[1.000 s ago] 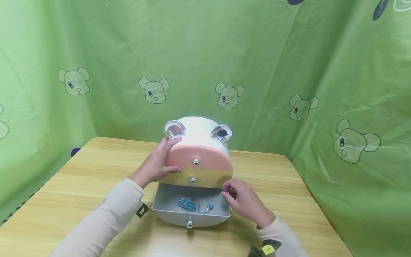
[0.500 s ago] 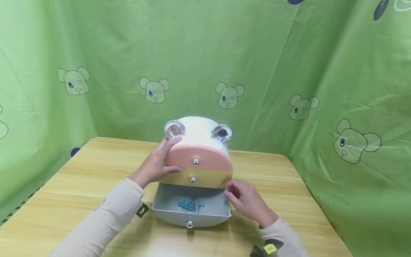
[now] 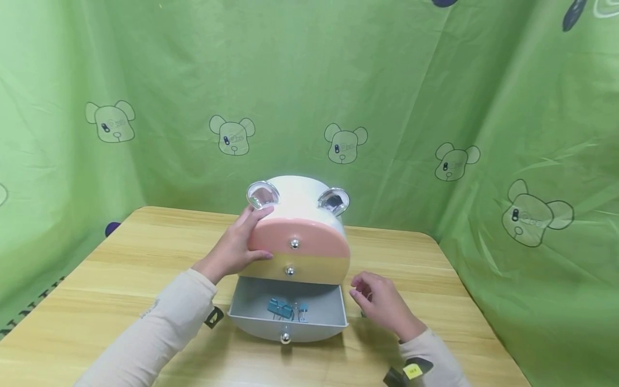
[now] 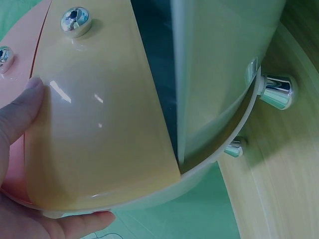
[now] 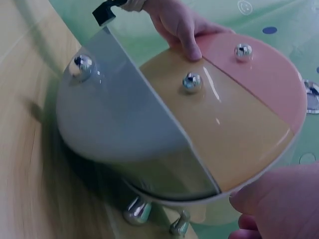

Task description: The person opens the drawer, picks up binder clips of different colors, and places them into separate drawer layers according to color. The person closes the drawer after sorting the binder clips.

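A small desktop drawer organizer (image 3: 300, 199) with silver ears stands mid-table. My left hand (image 3: 236, 246) grips its left side, with the thumb on the front near the seam between the pink drawer (image 3: 275, 236) and the yellow drawer (image 3: 319, 270). The lowest, grey drawer (image 3: 256, 329) is pulled out. Inside lie a larger blue binder clip (image 3: 280, 307) and a small blue binder clip (image 3: 303, 308). Just right of the organizer hovers my right hand (image 3: 382, 305), fingers loosely curled, with nothing visible in them. Its palm is hidden.
A small dark item (image 3: 363, 314) shows beneath the right hand, too small to identify. Silver feet (image 5: 138, 211) lift the organizer off the wooden table (image 3: 159, 242). A green curtain (image 3: 290, 80) with bear prints surrounds the table.
My right hand has moved right, away from the organizer's edge. The small binder clip has shifted left inside the grey drawer and come to rest. My left hand has stayed in place.
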Demonstrator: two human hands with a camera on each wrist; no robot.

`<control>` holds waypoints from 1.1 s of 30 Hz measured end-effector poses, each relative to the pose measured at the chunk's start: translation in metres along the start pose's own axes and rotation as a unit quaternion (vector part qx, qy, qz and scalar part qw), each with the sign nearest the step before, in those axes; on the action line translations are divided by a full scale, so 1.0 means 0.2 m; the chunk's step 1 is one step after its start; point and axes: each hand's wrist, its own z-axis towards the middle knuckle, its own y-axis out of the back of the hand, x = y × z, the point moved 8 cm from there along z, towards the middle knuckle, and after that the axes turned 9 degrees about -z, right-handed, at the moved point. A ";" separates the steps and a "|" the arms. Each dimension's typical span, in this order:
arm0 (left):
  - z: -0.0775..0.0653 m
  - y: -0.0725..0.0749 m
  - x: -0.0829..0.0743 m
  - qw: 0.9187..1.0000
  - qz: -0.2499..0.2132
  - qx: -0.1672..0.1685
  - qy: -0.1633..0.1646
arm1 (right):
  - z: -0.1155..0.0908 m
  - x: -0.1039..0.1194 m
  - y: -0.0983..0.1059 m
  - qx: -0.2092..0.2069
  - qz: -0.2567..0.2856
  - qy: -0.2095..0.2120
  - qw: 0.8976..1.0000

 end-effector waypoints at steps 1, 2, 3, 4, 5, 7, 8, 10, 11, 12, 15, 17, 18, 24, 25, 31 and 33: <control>0.00 0.00 0.00 1.000 0.000 0.000 0.001 | 0.00 -0.01 -0.01 0.002 -0.002 -0.001 1.000; 0.00 0.00 0.00 1.000 -0.001 0.000 0.001 | 0.00 -0.02 -0.01 0.007 -0.005 -0.002 1.000; 0.00 0.00 0.00 1.000 -0.001 0.000 0.001 | 0.00 -0.04 -0.02 0.011 -0.010 -0.004 1.000; 0.00 0.00 0.00 1.000 -0.001 0.000 0.002 | -0.01 -0.05 -0.03 0.017 -0.014 -0.008 1.000; 0.00 0.00 0.00 1.000 -0.002 0.000 0.001 | -0.01 -0.06 -0.04 0.026 -0.019 -0.013 0.999; -0.01 0.00 0.00 1.000 -0.001 -0.001 -0.002 | -0.02 -0.09 -0.06 0.044 -0.030 -0.026 0.998; 0.00 0.00 0.00 1.000 -0.001 -0.001 -0.005 | -0.03 -0.11 -0.07 0.055 -0.035 -0.034 0.997; 0.00 0.01 0.00 1.000 -0.001 -0.002 -0.011 | -0.04 -0.14 -0.09 0.074 -0.044 -0.053 0.995; 0.00 0.01 0.00 1.000 0.000 -0.002 -0.014 | -0.04 -0.16 -0.10 0.083 -0.047 -0.062 0.993; 0.00 0.01 0.00 1.000 0.000 -0.003 -0.017 | -0.05 -0.17 -0.11 0.091 -0.051 -0.071 0.992; 0.00 0.01 0.00 1.000 -0.001 -0.003 -0.019 | -0.06 -0.21 -0.13 0.107 -0.054 -0.092 0.989; -0.01 0.01 0.00 1.000 0.000 -0.002 -0.018 | -0.07 -0.23 -0.14 0.114 -0.054 -0.099 0.987; -0.01 0.01 0.00 1.000 0.000 -0.001 -0.017 | -0.07 -0.24 -0.14 0.117 -0.054 -0.102 0.986; -0.01 0.01 0.00 1.000 0.003 -0.001 -0.017 | -0.09 -0.29 -0.17 0.130 -0.059 -0.111 0.983; -0.01 0.01 0.00 1.000 0.003 -0.001 -0.017 | -0.09 -0.30 -0.18 0.133 -0.059 -0.113 0.983; -0.01 0.01 0.01 1.000 0.002 -0.002 -0.015 | -0.11 -0.34 -0.22 0.153 -0.062 -0.123 0.978; -0.01 0.01 0.01 1.000 0.002 -0.002 -0.014 | -0.12 -0.35 -0.23 0.156 -0.065 -0.125 0.978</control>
